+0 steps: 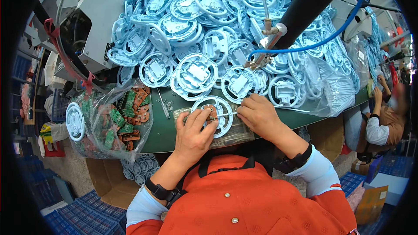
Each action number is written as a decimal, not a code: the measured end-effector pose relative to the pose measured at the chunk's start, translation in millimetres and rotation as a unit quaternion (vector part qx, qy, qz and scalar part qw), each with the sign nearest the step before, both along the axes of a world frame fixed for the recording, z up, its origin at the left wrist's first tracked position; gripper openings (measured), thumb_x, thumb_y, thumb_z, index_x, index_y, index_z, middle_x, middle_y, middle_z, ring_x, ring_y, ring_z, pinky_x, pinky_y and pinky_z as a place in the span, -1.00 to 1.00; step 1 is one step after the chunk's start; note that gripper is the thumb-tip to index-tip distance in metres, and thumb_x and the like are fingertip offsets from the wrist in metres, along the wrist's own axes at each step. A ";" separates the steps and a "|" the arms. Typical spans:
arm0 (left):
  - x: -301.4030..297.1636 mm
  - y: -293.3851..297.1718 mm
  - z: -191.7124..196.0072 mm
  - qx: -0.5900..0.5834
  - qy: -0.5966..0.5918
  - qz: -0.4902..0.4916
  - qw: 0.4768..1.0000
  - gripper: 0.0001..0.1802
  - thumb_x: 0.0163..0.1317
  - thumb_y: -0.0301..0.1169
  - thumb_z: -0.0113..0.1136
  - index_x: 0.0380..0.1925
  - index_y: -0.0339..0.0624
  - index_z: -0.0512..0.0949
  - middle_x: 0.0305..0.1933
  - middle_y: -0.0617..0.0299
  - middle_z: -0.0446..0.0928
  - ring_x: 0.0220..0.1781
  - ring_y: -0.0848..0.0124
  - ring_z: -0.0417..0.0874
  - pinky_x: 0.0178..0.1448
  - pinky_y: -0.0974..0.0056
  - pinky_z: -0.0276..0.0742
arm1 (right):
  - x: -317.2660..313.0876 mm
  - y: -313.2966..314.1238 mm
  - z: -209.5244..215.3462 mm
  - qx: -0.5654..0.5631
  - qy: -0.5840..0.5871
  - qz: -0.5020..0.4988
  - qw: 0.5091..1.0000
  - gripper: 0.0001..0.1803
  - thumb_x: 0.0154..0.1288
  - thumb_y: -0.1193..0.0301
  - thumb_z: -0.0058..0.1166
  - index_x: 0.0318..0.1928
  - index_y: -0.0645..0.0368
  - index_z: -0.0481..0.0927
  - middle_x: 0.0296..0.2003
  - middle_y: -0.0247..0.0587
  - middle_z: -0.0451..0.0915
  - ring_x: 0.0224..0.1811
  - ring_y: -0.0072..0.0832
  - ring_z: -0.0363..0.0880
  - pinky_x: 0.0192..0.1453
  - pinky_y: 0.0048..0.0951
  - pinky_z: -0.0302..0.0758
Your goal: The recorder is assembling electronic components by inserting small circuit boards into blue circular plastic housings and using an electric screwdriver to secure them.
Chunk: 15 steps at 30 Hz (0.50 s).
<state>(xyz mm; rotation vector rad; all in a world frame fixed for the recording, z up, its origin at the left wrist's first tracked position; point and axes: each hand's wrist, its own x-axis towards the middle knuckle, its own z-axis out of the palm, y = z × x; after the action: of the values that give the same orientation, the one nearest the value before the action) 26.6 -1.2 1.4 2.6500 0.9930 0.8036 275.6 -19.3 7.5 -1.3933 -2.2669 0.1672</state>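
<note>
A light blue plastic wheel-shaped part [227, 127] lies in front of me on a clear-wrapped pad [244, 132] near the bench's front edge. Inside its ring sits a small brown circuit board [212, 112]. My left hand [193, 137] has bent fingers and thumb closed about that board, covering part of it. At the ring's right side my right hand [260, 115] is closed in a pinch. A thin pale strip or rod runs from its fingertips across the ring; its kind is too small to make out.
A big heap of blue wheel parts [193, 72] covers the bench's back. On the left lie a plastic bag [109, 117] of green and brown circuit boards, a screwdriver [164, 106] and loose screws. An air-hosed driver [265, 50] hangs overhead. Another person [387, 122] sits far right.
</note>
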 end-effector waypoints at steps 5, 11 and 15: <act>2.6 -2.6 -3.0 0.023 0.028 -0.002 0.999 -0.61 0.00 -0.42 0.45 -0.10 -0.01 0.63 0.18 0.09 0.53 0.20 0.15 0.52 0.29 -0.06 0.25 | -1.1 -1.9 -7.5 -0.012 -0.002 0.009 1.000 -0.81 0.05 0.47 0.35 -0.30 0.09 0.62 -0.37 -0.34 0.50 -0.27 -0.30 0.49 -0.20 -0.28 0.41; 6.1 -11.1 -1.9 0.019 0.077 0.012 0.997 -0.34 -0.01 -0.06 0.47 0.14 0.05 0.58 0.25 0.07 0.48 0.26 0.14 0.45 0.33 -0.16 0.19 | -2.0 -4.9 -13.6 0.007 0.026 0.000 1.000 -0.87 0.11 0.43 0.29 -0.38 0.07 0.55 -0.39 -0.33 0.44 -0.25 -0.32 0.47 -0.21 -0.29 0.37; 5.5 -12.9 -6.7 0.043 0.113 0.021 0.992 -0.24 0.01 0.06 0.42 0.24 0.07 0.53 0.31 0.06 0.41 0.31 0.14 0.40 0.33 -0.22 0.15 | -1.2 -3.4 -12.3 0.010 0.039 0.001 0.999 -0.84 0.08 0.45 0.33 -0.32 0.09 0.60 -0.38 -0.32 0.47 -0.27 -0.30 0.48 -0.20 -0.28 0.40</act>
<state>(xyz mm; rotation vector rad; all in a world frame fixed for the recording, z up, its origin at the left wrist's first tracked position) 32.1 -14.2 -5.3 2.8528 1.0940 0.5739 274.4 -22.8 -4.7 -1.3496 -2.2004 0.1957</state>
